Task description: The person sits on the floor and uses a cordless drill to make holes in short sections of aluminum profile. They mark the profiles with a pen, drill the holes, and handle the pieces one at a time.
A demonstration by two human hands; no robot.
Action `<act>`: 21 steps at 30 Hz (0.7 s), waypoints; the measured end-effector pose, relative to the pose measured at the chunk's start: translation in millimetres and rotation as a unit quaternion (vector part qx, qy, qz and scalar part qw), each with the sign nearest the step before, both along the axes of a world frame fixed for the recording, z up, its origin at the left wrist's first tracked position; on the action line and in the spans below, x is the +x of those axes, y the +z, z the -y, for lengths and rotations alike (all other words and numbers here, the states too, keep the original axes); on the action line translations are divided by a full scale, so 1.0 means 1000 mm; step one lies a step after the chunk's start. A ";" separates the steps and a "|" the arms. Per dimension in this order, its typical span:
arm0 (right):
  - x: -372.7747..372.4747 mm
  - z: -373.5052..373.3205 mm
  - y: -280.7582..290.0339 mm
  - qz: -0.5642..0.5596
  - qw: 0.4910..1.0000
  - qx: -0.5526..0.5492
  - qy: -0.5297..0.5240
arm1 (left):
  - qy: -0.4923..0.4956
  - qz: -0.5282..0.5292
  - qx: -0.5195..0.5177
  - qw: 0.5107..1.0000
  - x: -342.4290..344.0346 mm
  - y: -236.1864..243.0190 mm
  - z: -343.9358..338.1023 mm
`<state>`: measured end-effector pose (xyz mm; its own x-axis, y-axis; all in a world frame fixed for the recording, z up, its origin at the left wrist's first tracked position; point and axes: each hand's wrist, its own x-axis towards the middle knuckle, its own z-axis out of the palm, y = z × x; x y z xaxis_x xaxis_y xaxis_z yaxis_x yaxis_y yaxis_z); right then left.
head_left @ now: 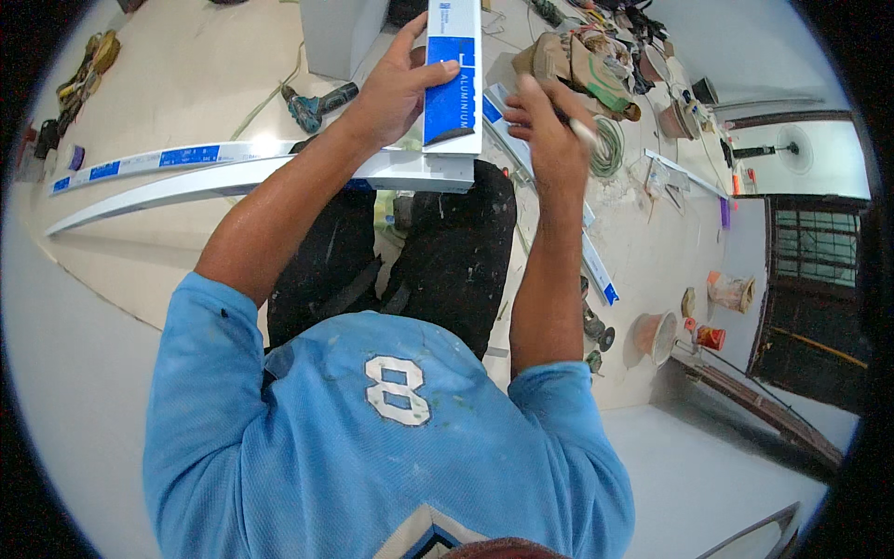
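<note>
- Pale floor (233,56) spreads around you, with a standing fan (793,149) at the upper right of the frame and a barred window (818,244) below it.
- Your left hand (396,98) grips the upright bar (466,88), white and labelled, at the top centre; your thumb lies across its front face and your fingers reach its left edge.
- Your right hand (554,140), just right of that bar and apart from it, is curled round a slim object (579,130), too blurred to identify.
- Below the upright bar, 1 long white bar (400,171) crosses above your knees and runs toward the left of the frame.
- Behind it, a strip (191,156) carries several blue panels with small print.
- On the upright bar, a blue label (449,119) has white capitals running lengthwise; a small blue mark sits above it.
- Your blue shirt (372,475) bears a large white numeral.
- A drill (319,104) lies left of your left hand.
</note>
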<state>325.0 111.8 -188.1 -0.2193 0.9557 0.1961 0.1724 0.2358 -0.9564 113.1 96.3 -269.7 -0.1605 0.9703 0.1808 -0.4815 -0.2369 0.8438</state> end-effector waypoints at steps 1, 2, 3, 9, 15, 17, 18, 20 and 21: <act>-0.008 -0.008 0.003 0.014 0.999 -0.029 0.028 | -0.001 -0.008 0.001 1.000 0.001 0.002 0.000; -0.015 -0.014 0.005 0.028 0.996 -0.057 0.056 | -0.001 -0.017 0.003 1.000 0.004 0.004 0.001; -0.023 -0.023 0.002 0.054 0.995 -0.047 0.064 | 0.003 -0.027 0.005 1.000 0.004 0.005 0.003; -0.041 -0.037 -0.023 0.128 0.988 0.032 0.077 | 0.003 0.000 0.003 1.000 -0.001 0.003 0.001; -0.043 -0.013 -0.030 -0.170 0.968 -0.143 0.114 | 0.006 -0.002 0.024 1.000 0.004 0.006 0.002; -0.021 -0.017 -0.028 -0.174 0.967 -0.158 0.097 | -0.004 -0.004 0.017 1.000 0.004 0.007 0.003; -0.004 -0.021 -0.026 -0.177 0.967 -0.164 0.085 | -0.017 -0.015 0.002 1.000 0.005 0.009 0.006; 0.029 -0.024 -0.025 -0.169 0.973 -0.152 0.025 | -0.039 -0.046 -0.011 0.998 -0.002 0.005 0.004; 0.048 -0.023 -0.024 -0.151 0.975 -0.163 -0.019 | -0.065 -0.088 -0.008 0.994 -0.009 0.006 0.007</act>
<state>373.1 134.8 -212.0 -0.1607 0.9846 -0.0688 -0.1267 -0.0897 -0.9879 104.0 89.8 -263.3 -0.0003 0.9838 0.1792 -0.3518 -0.1679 0.9209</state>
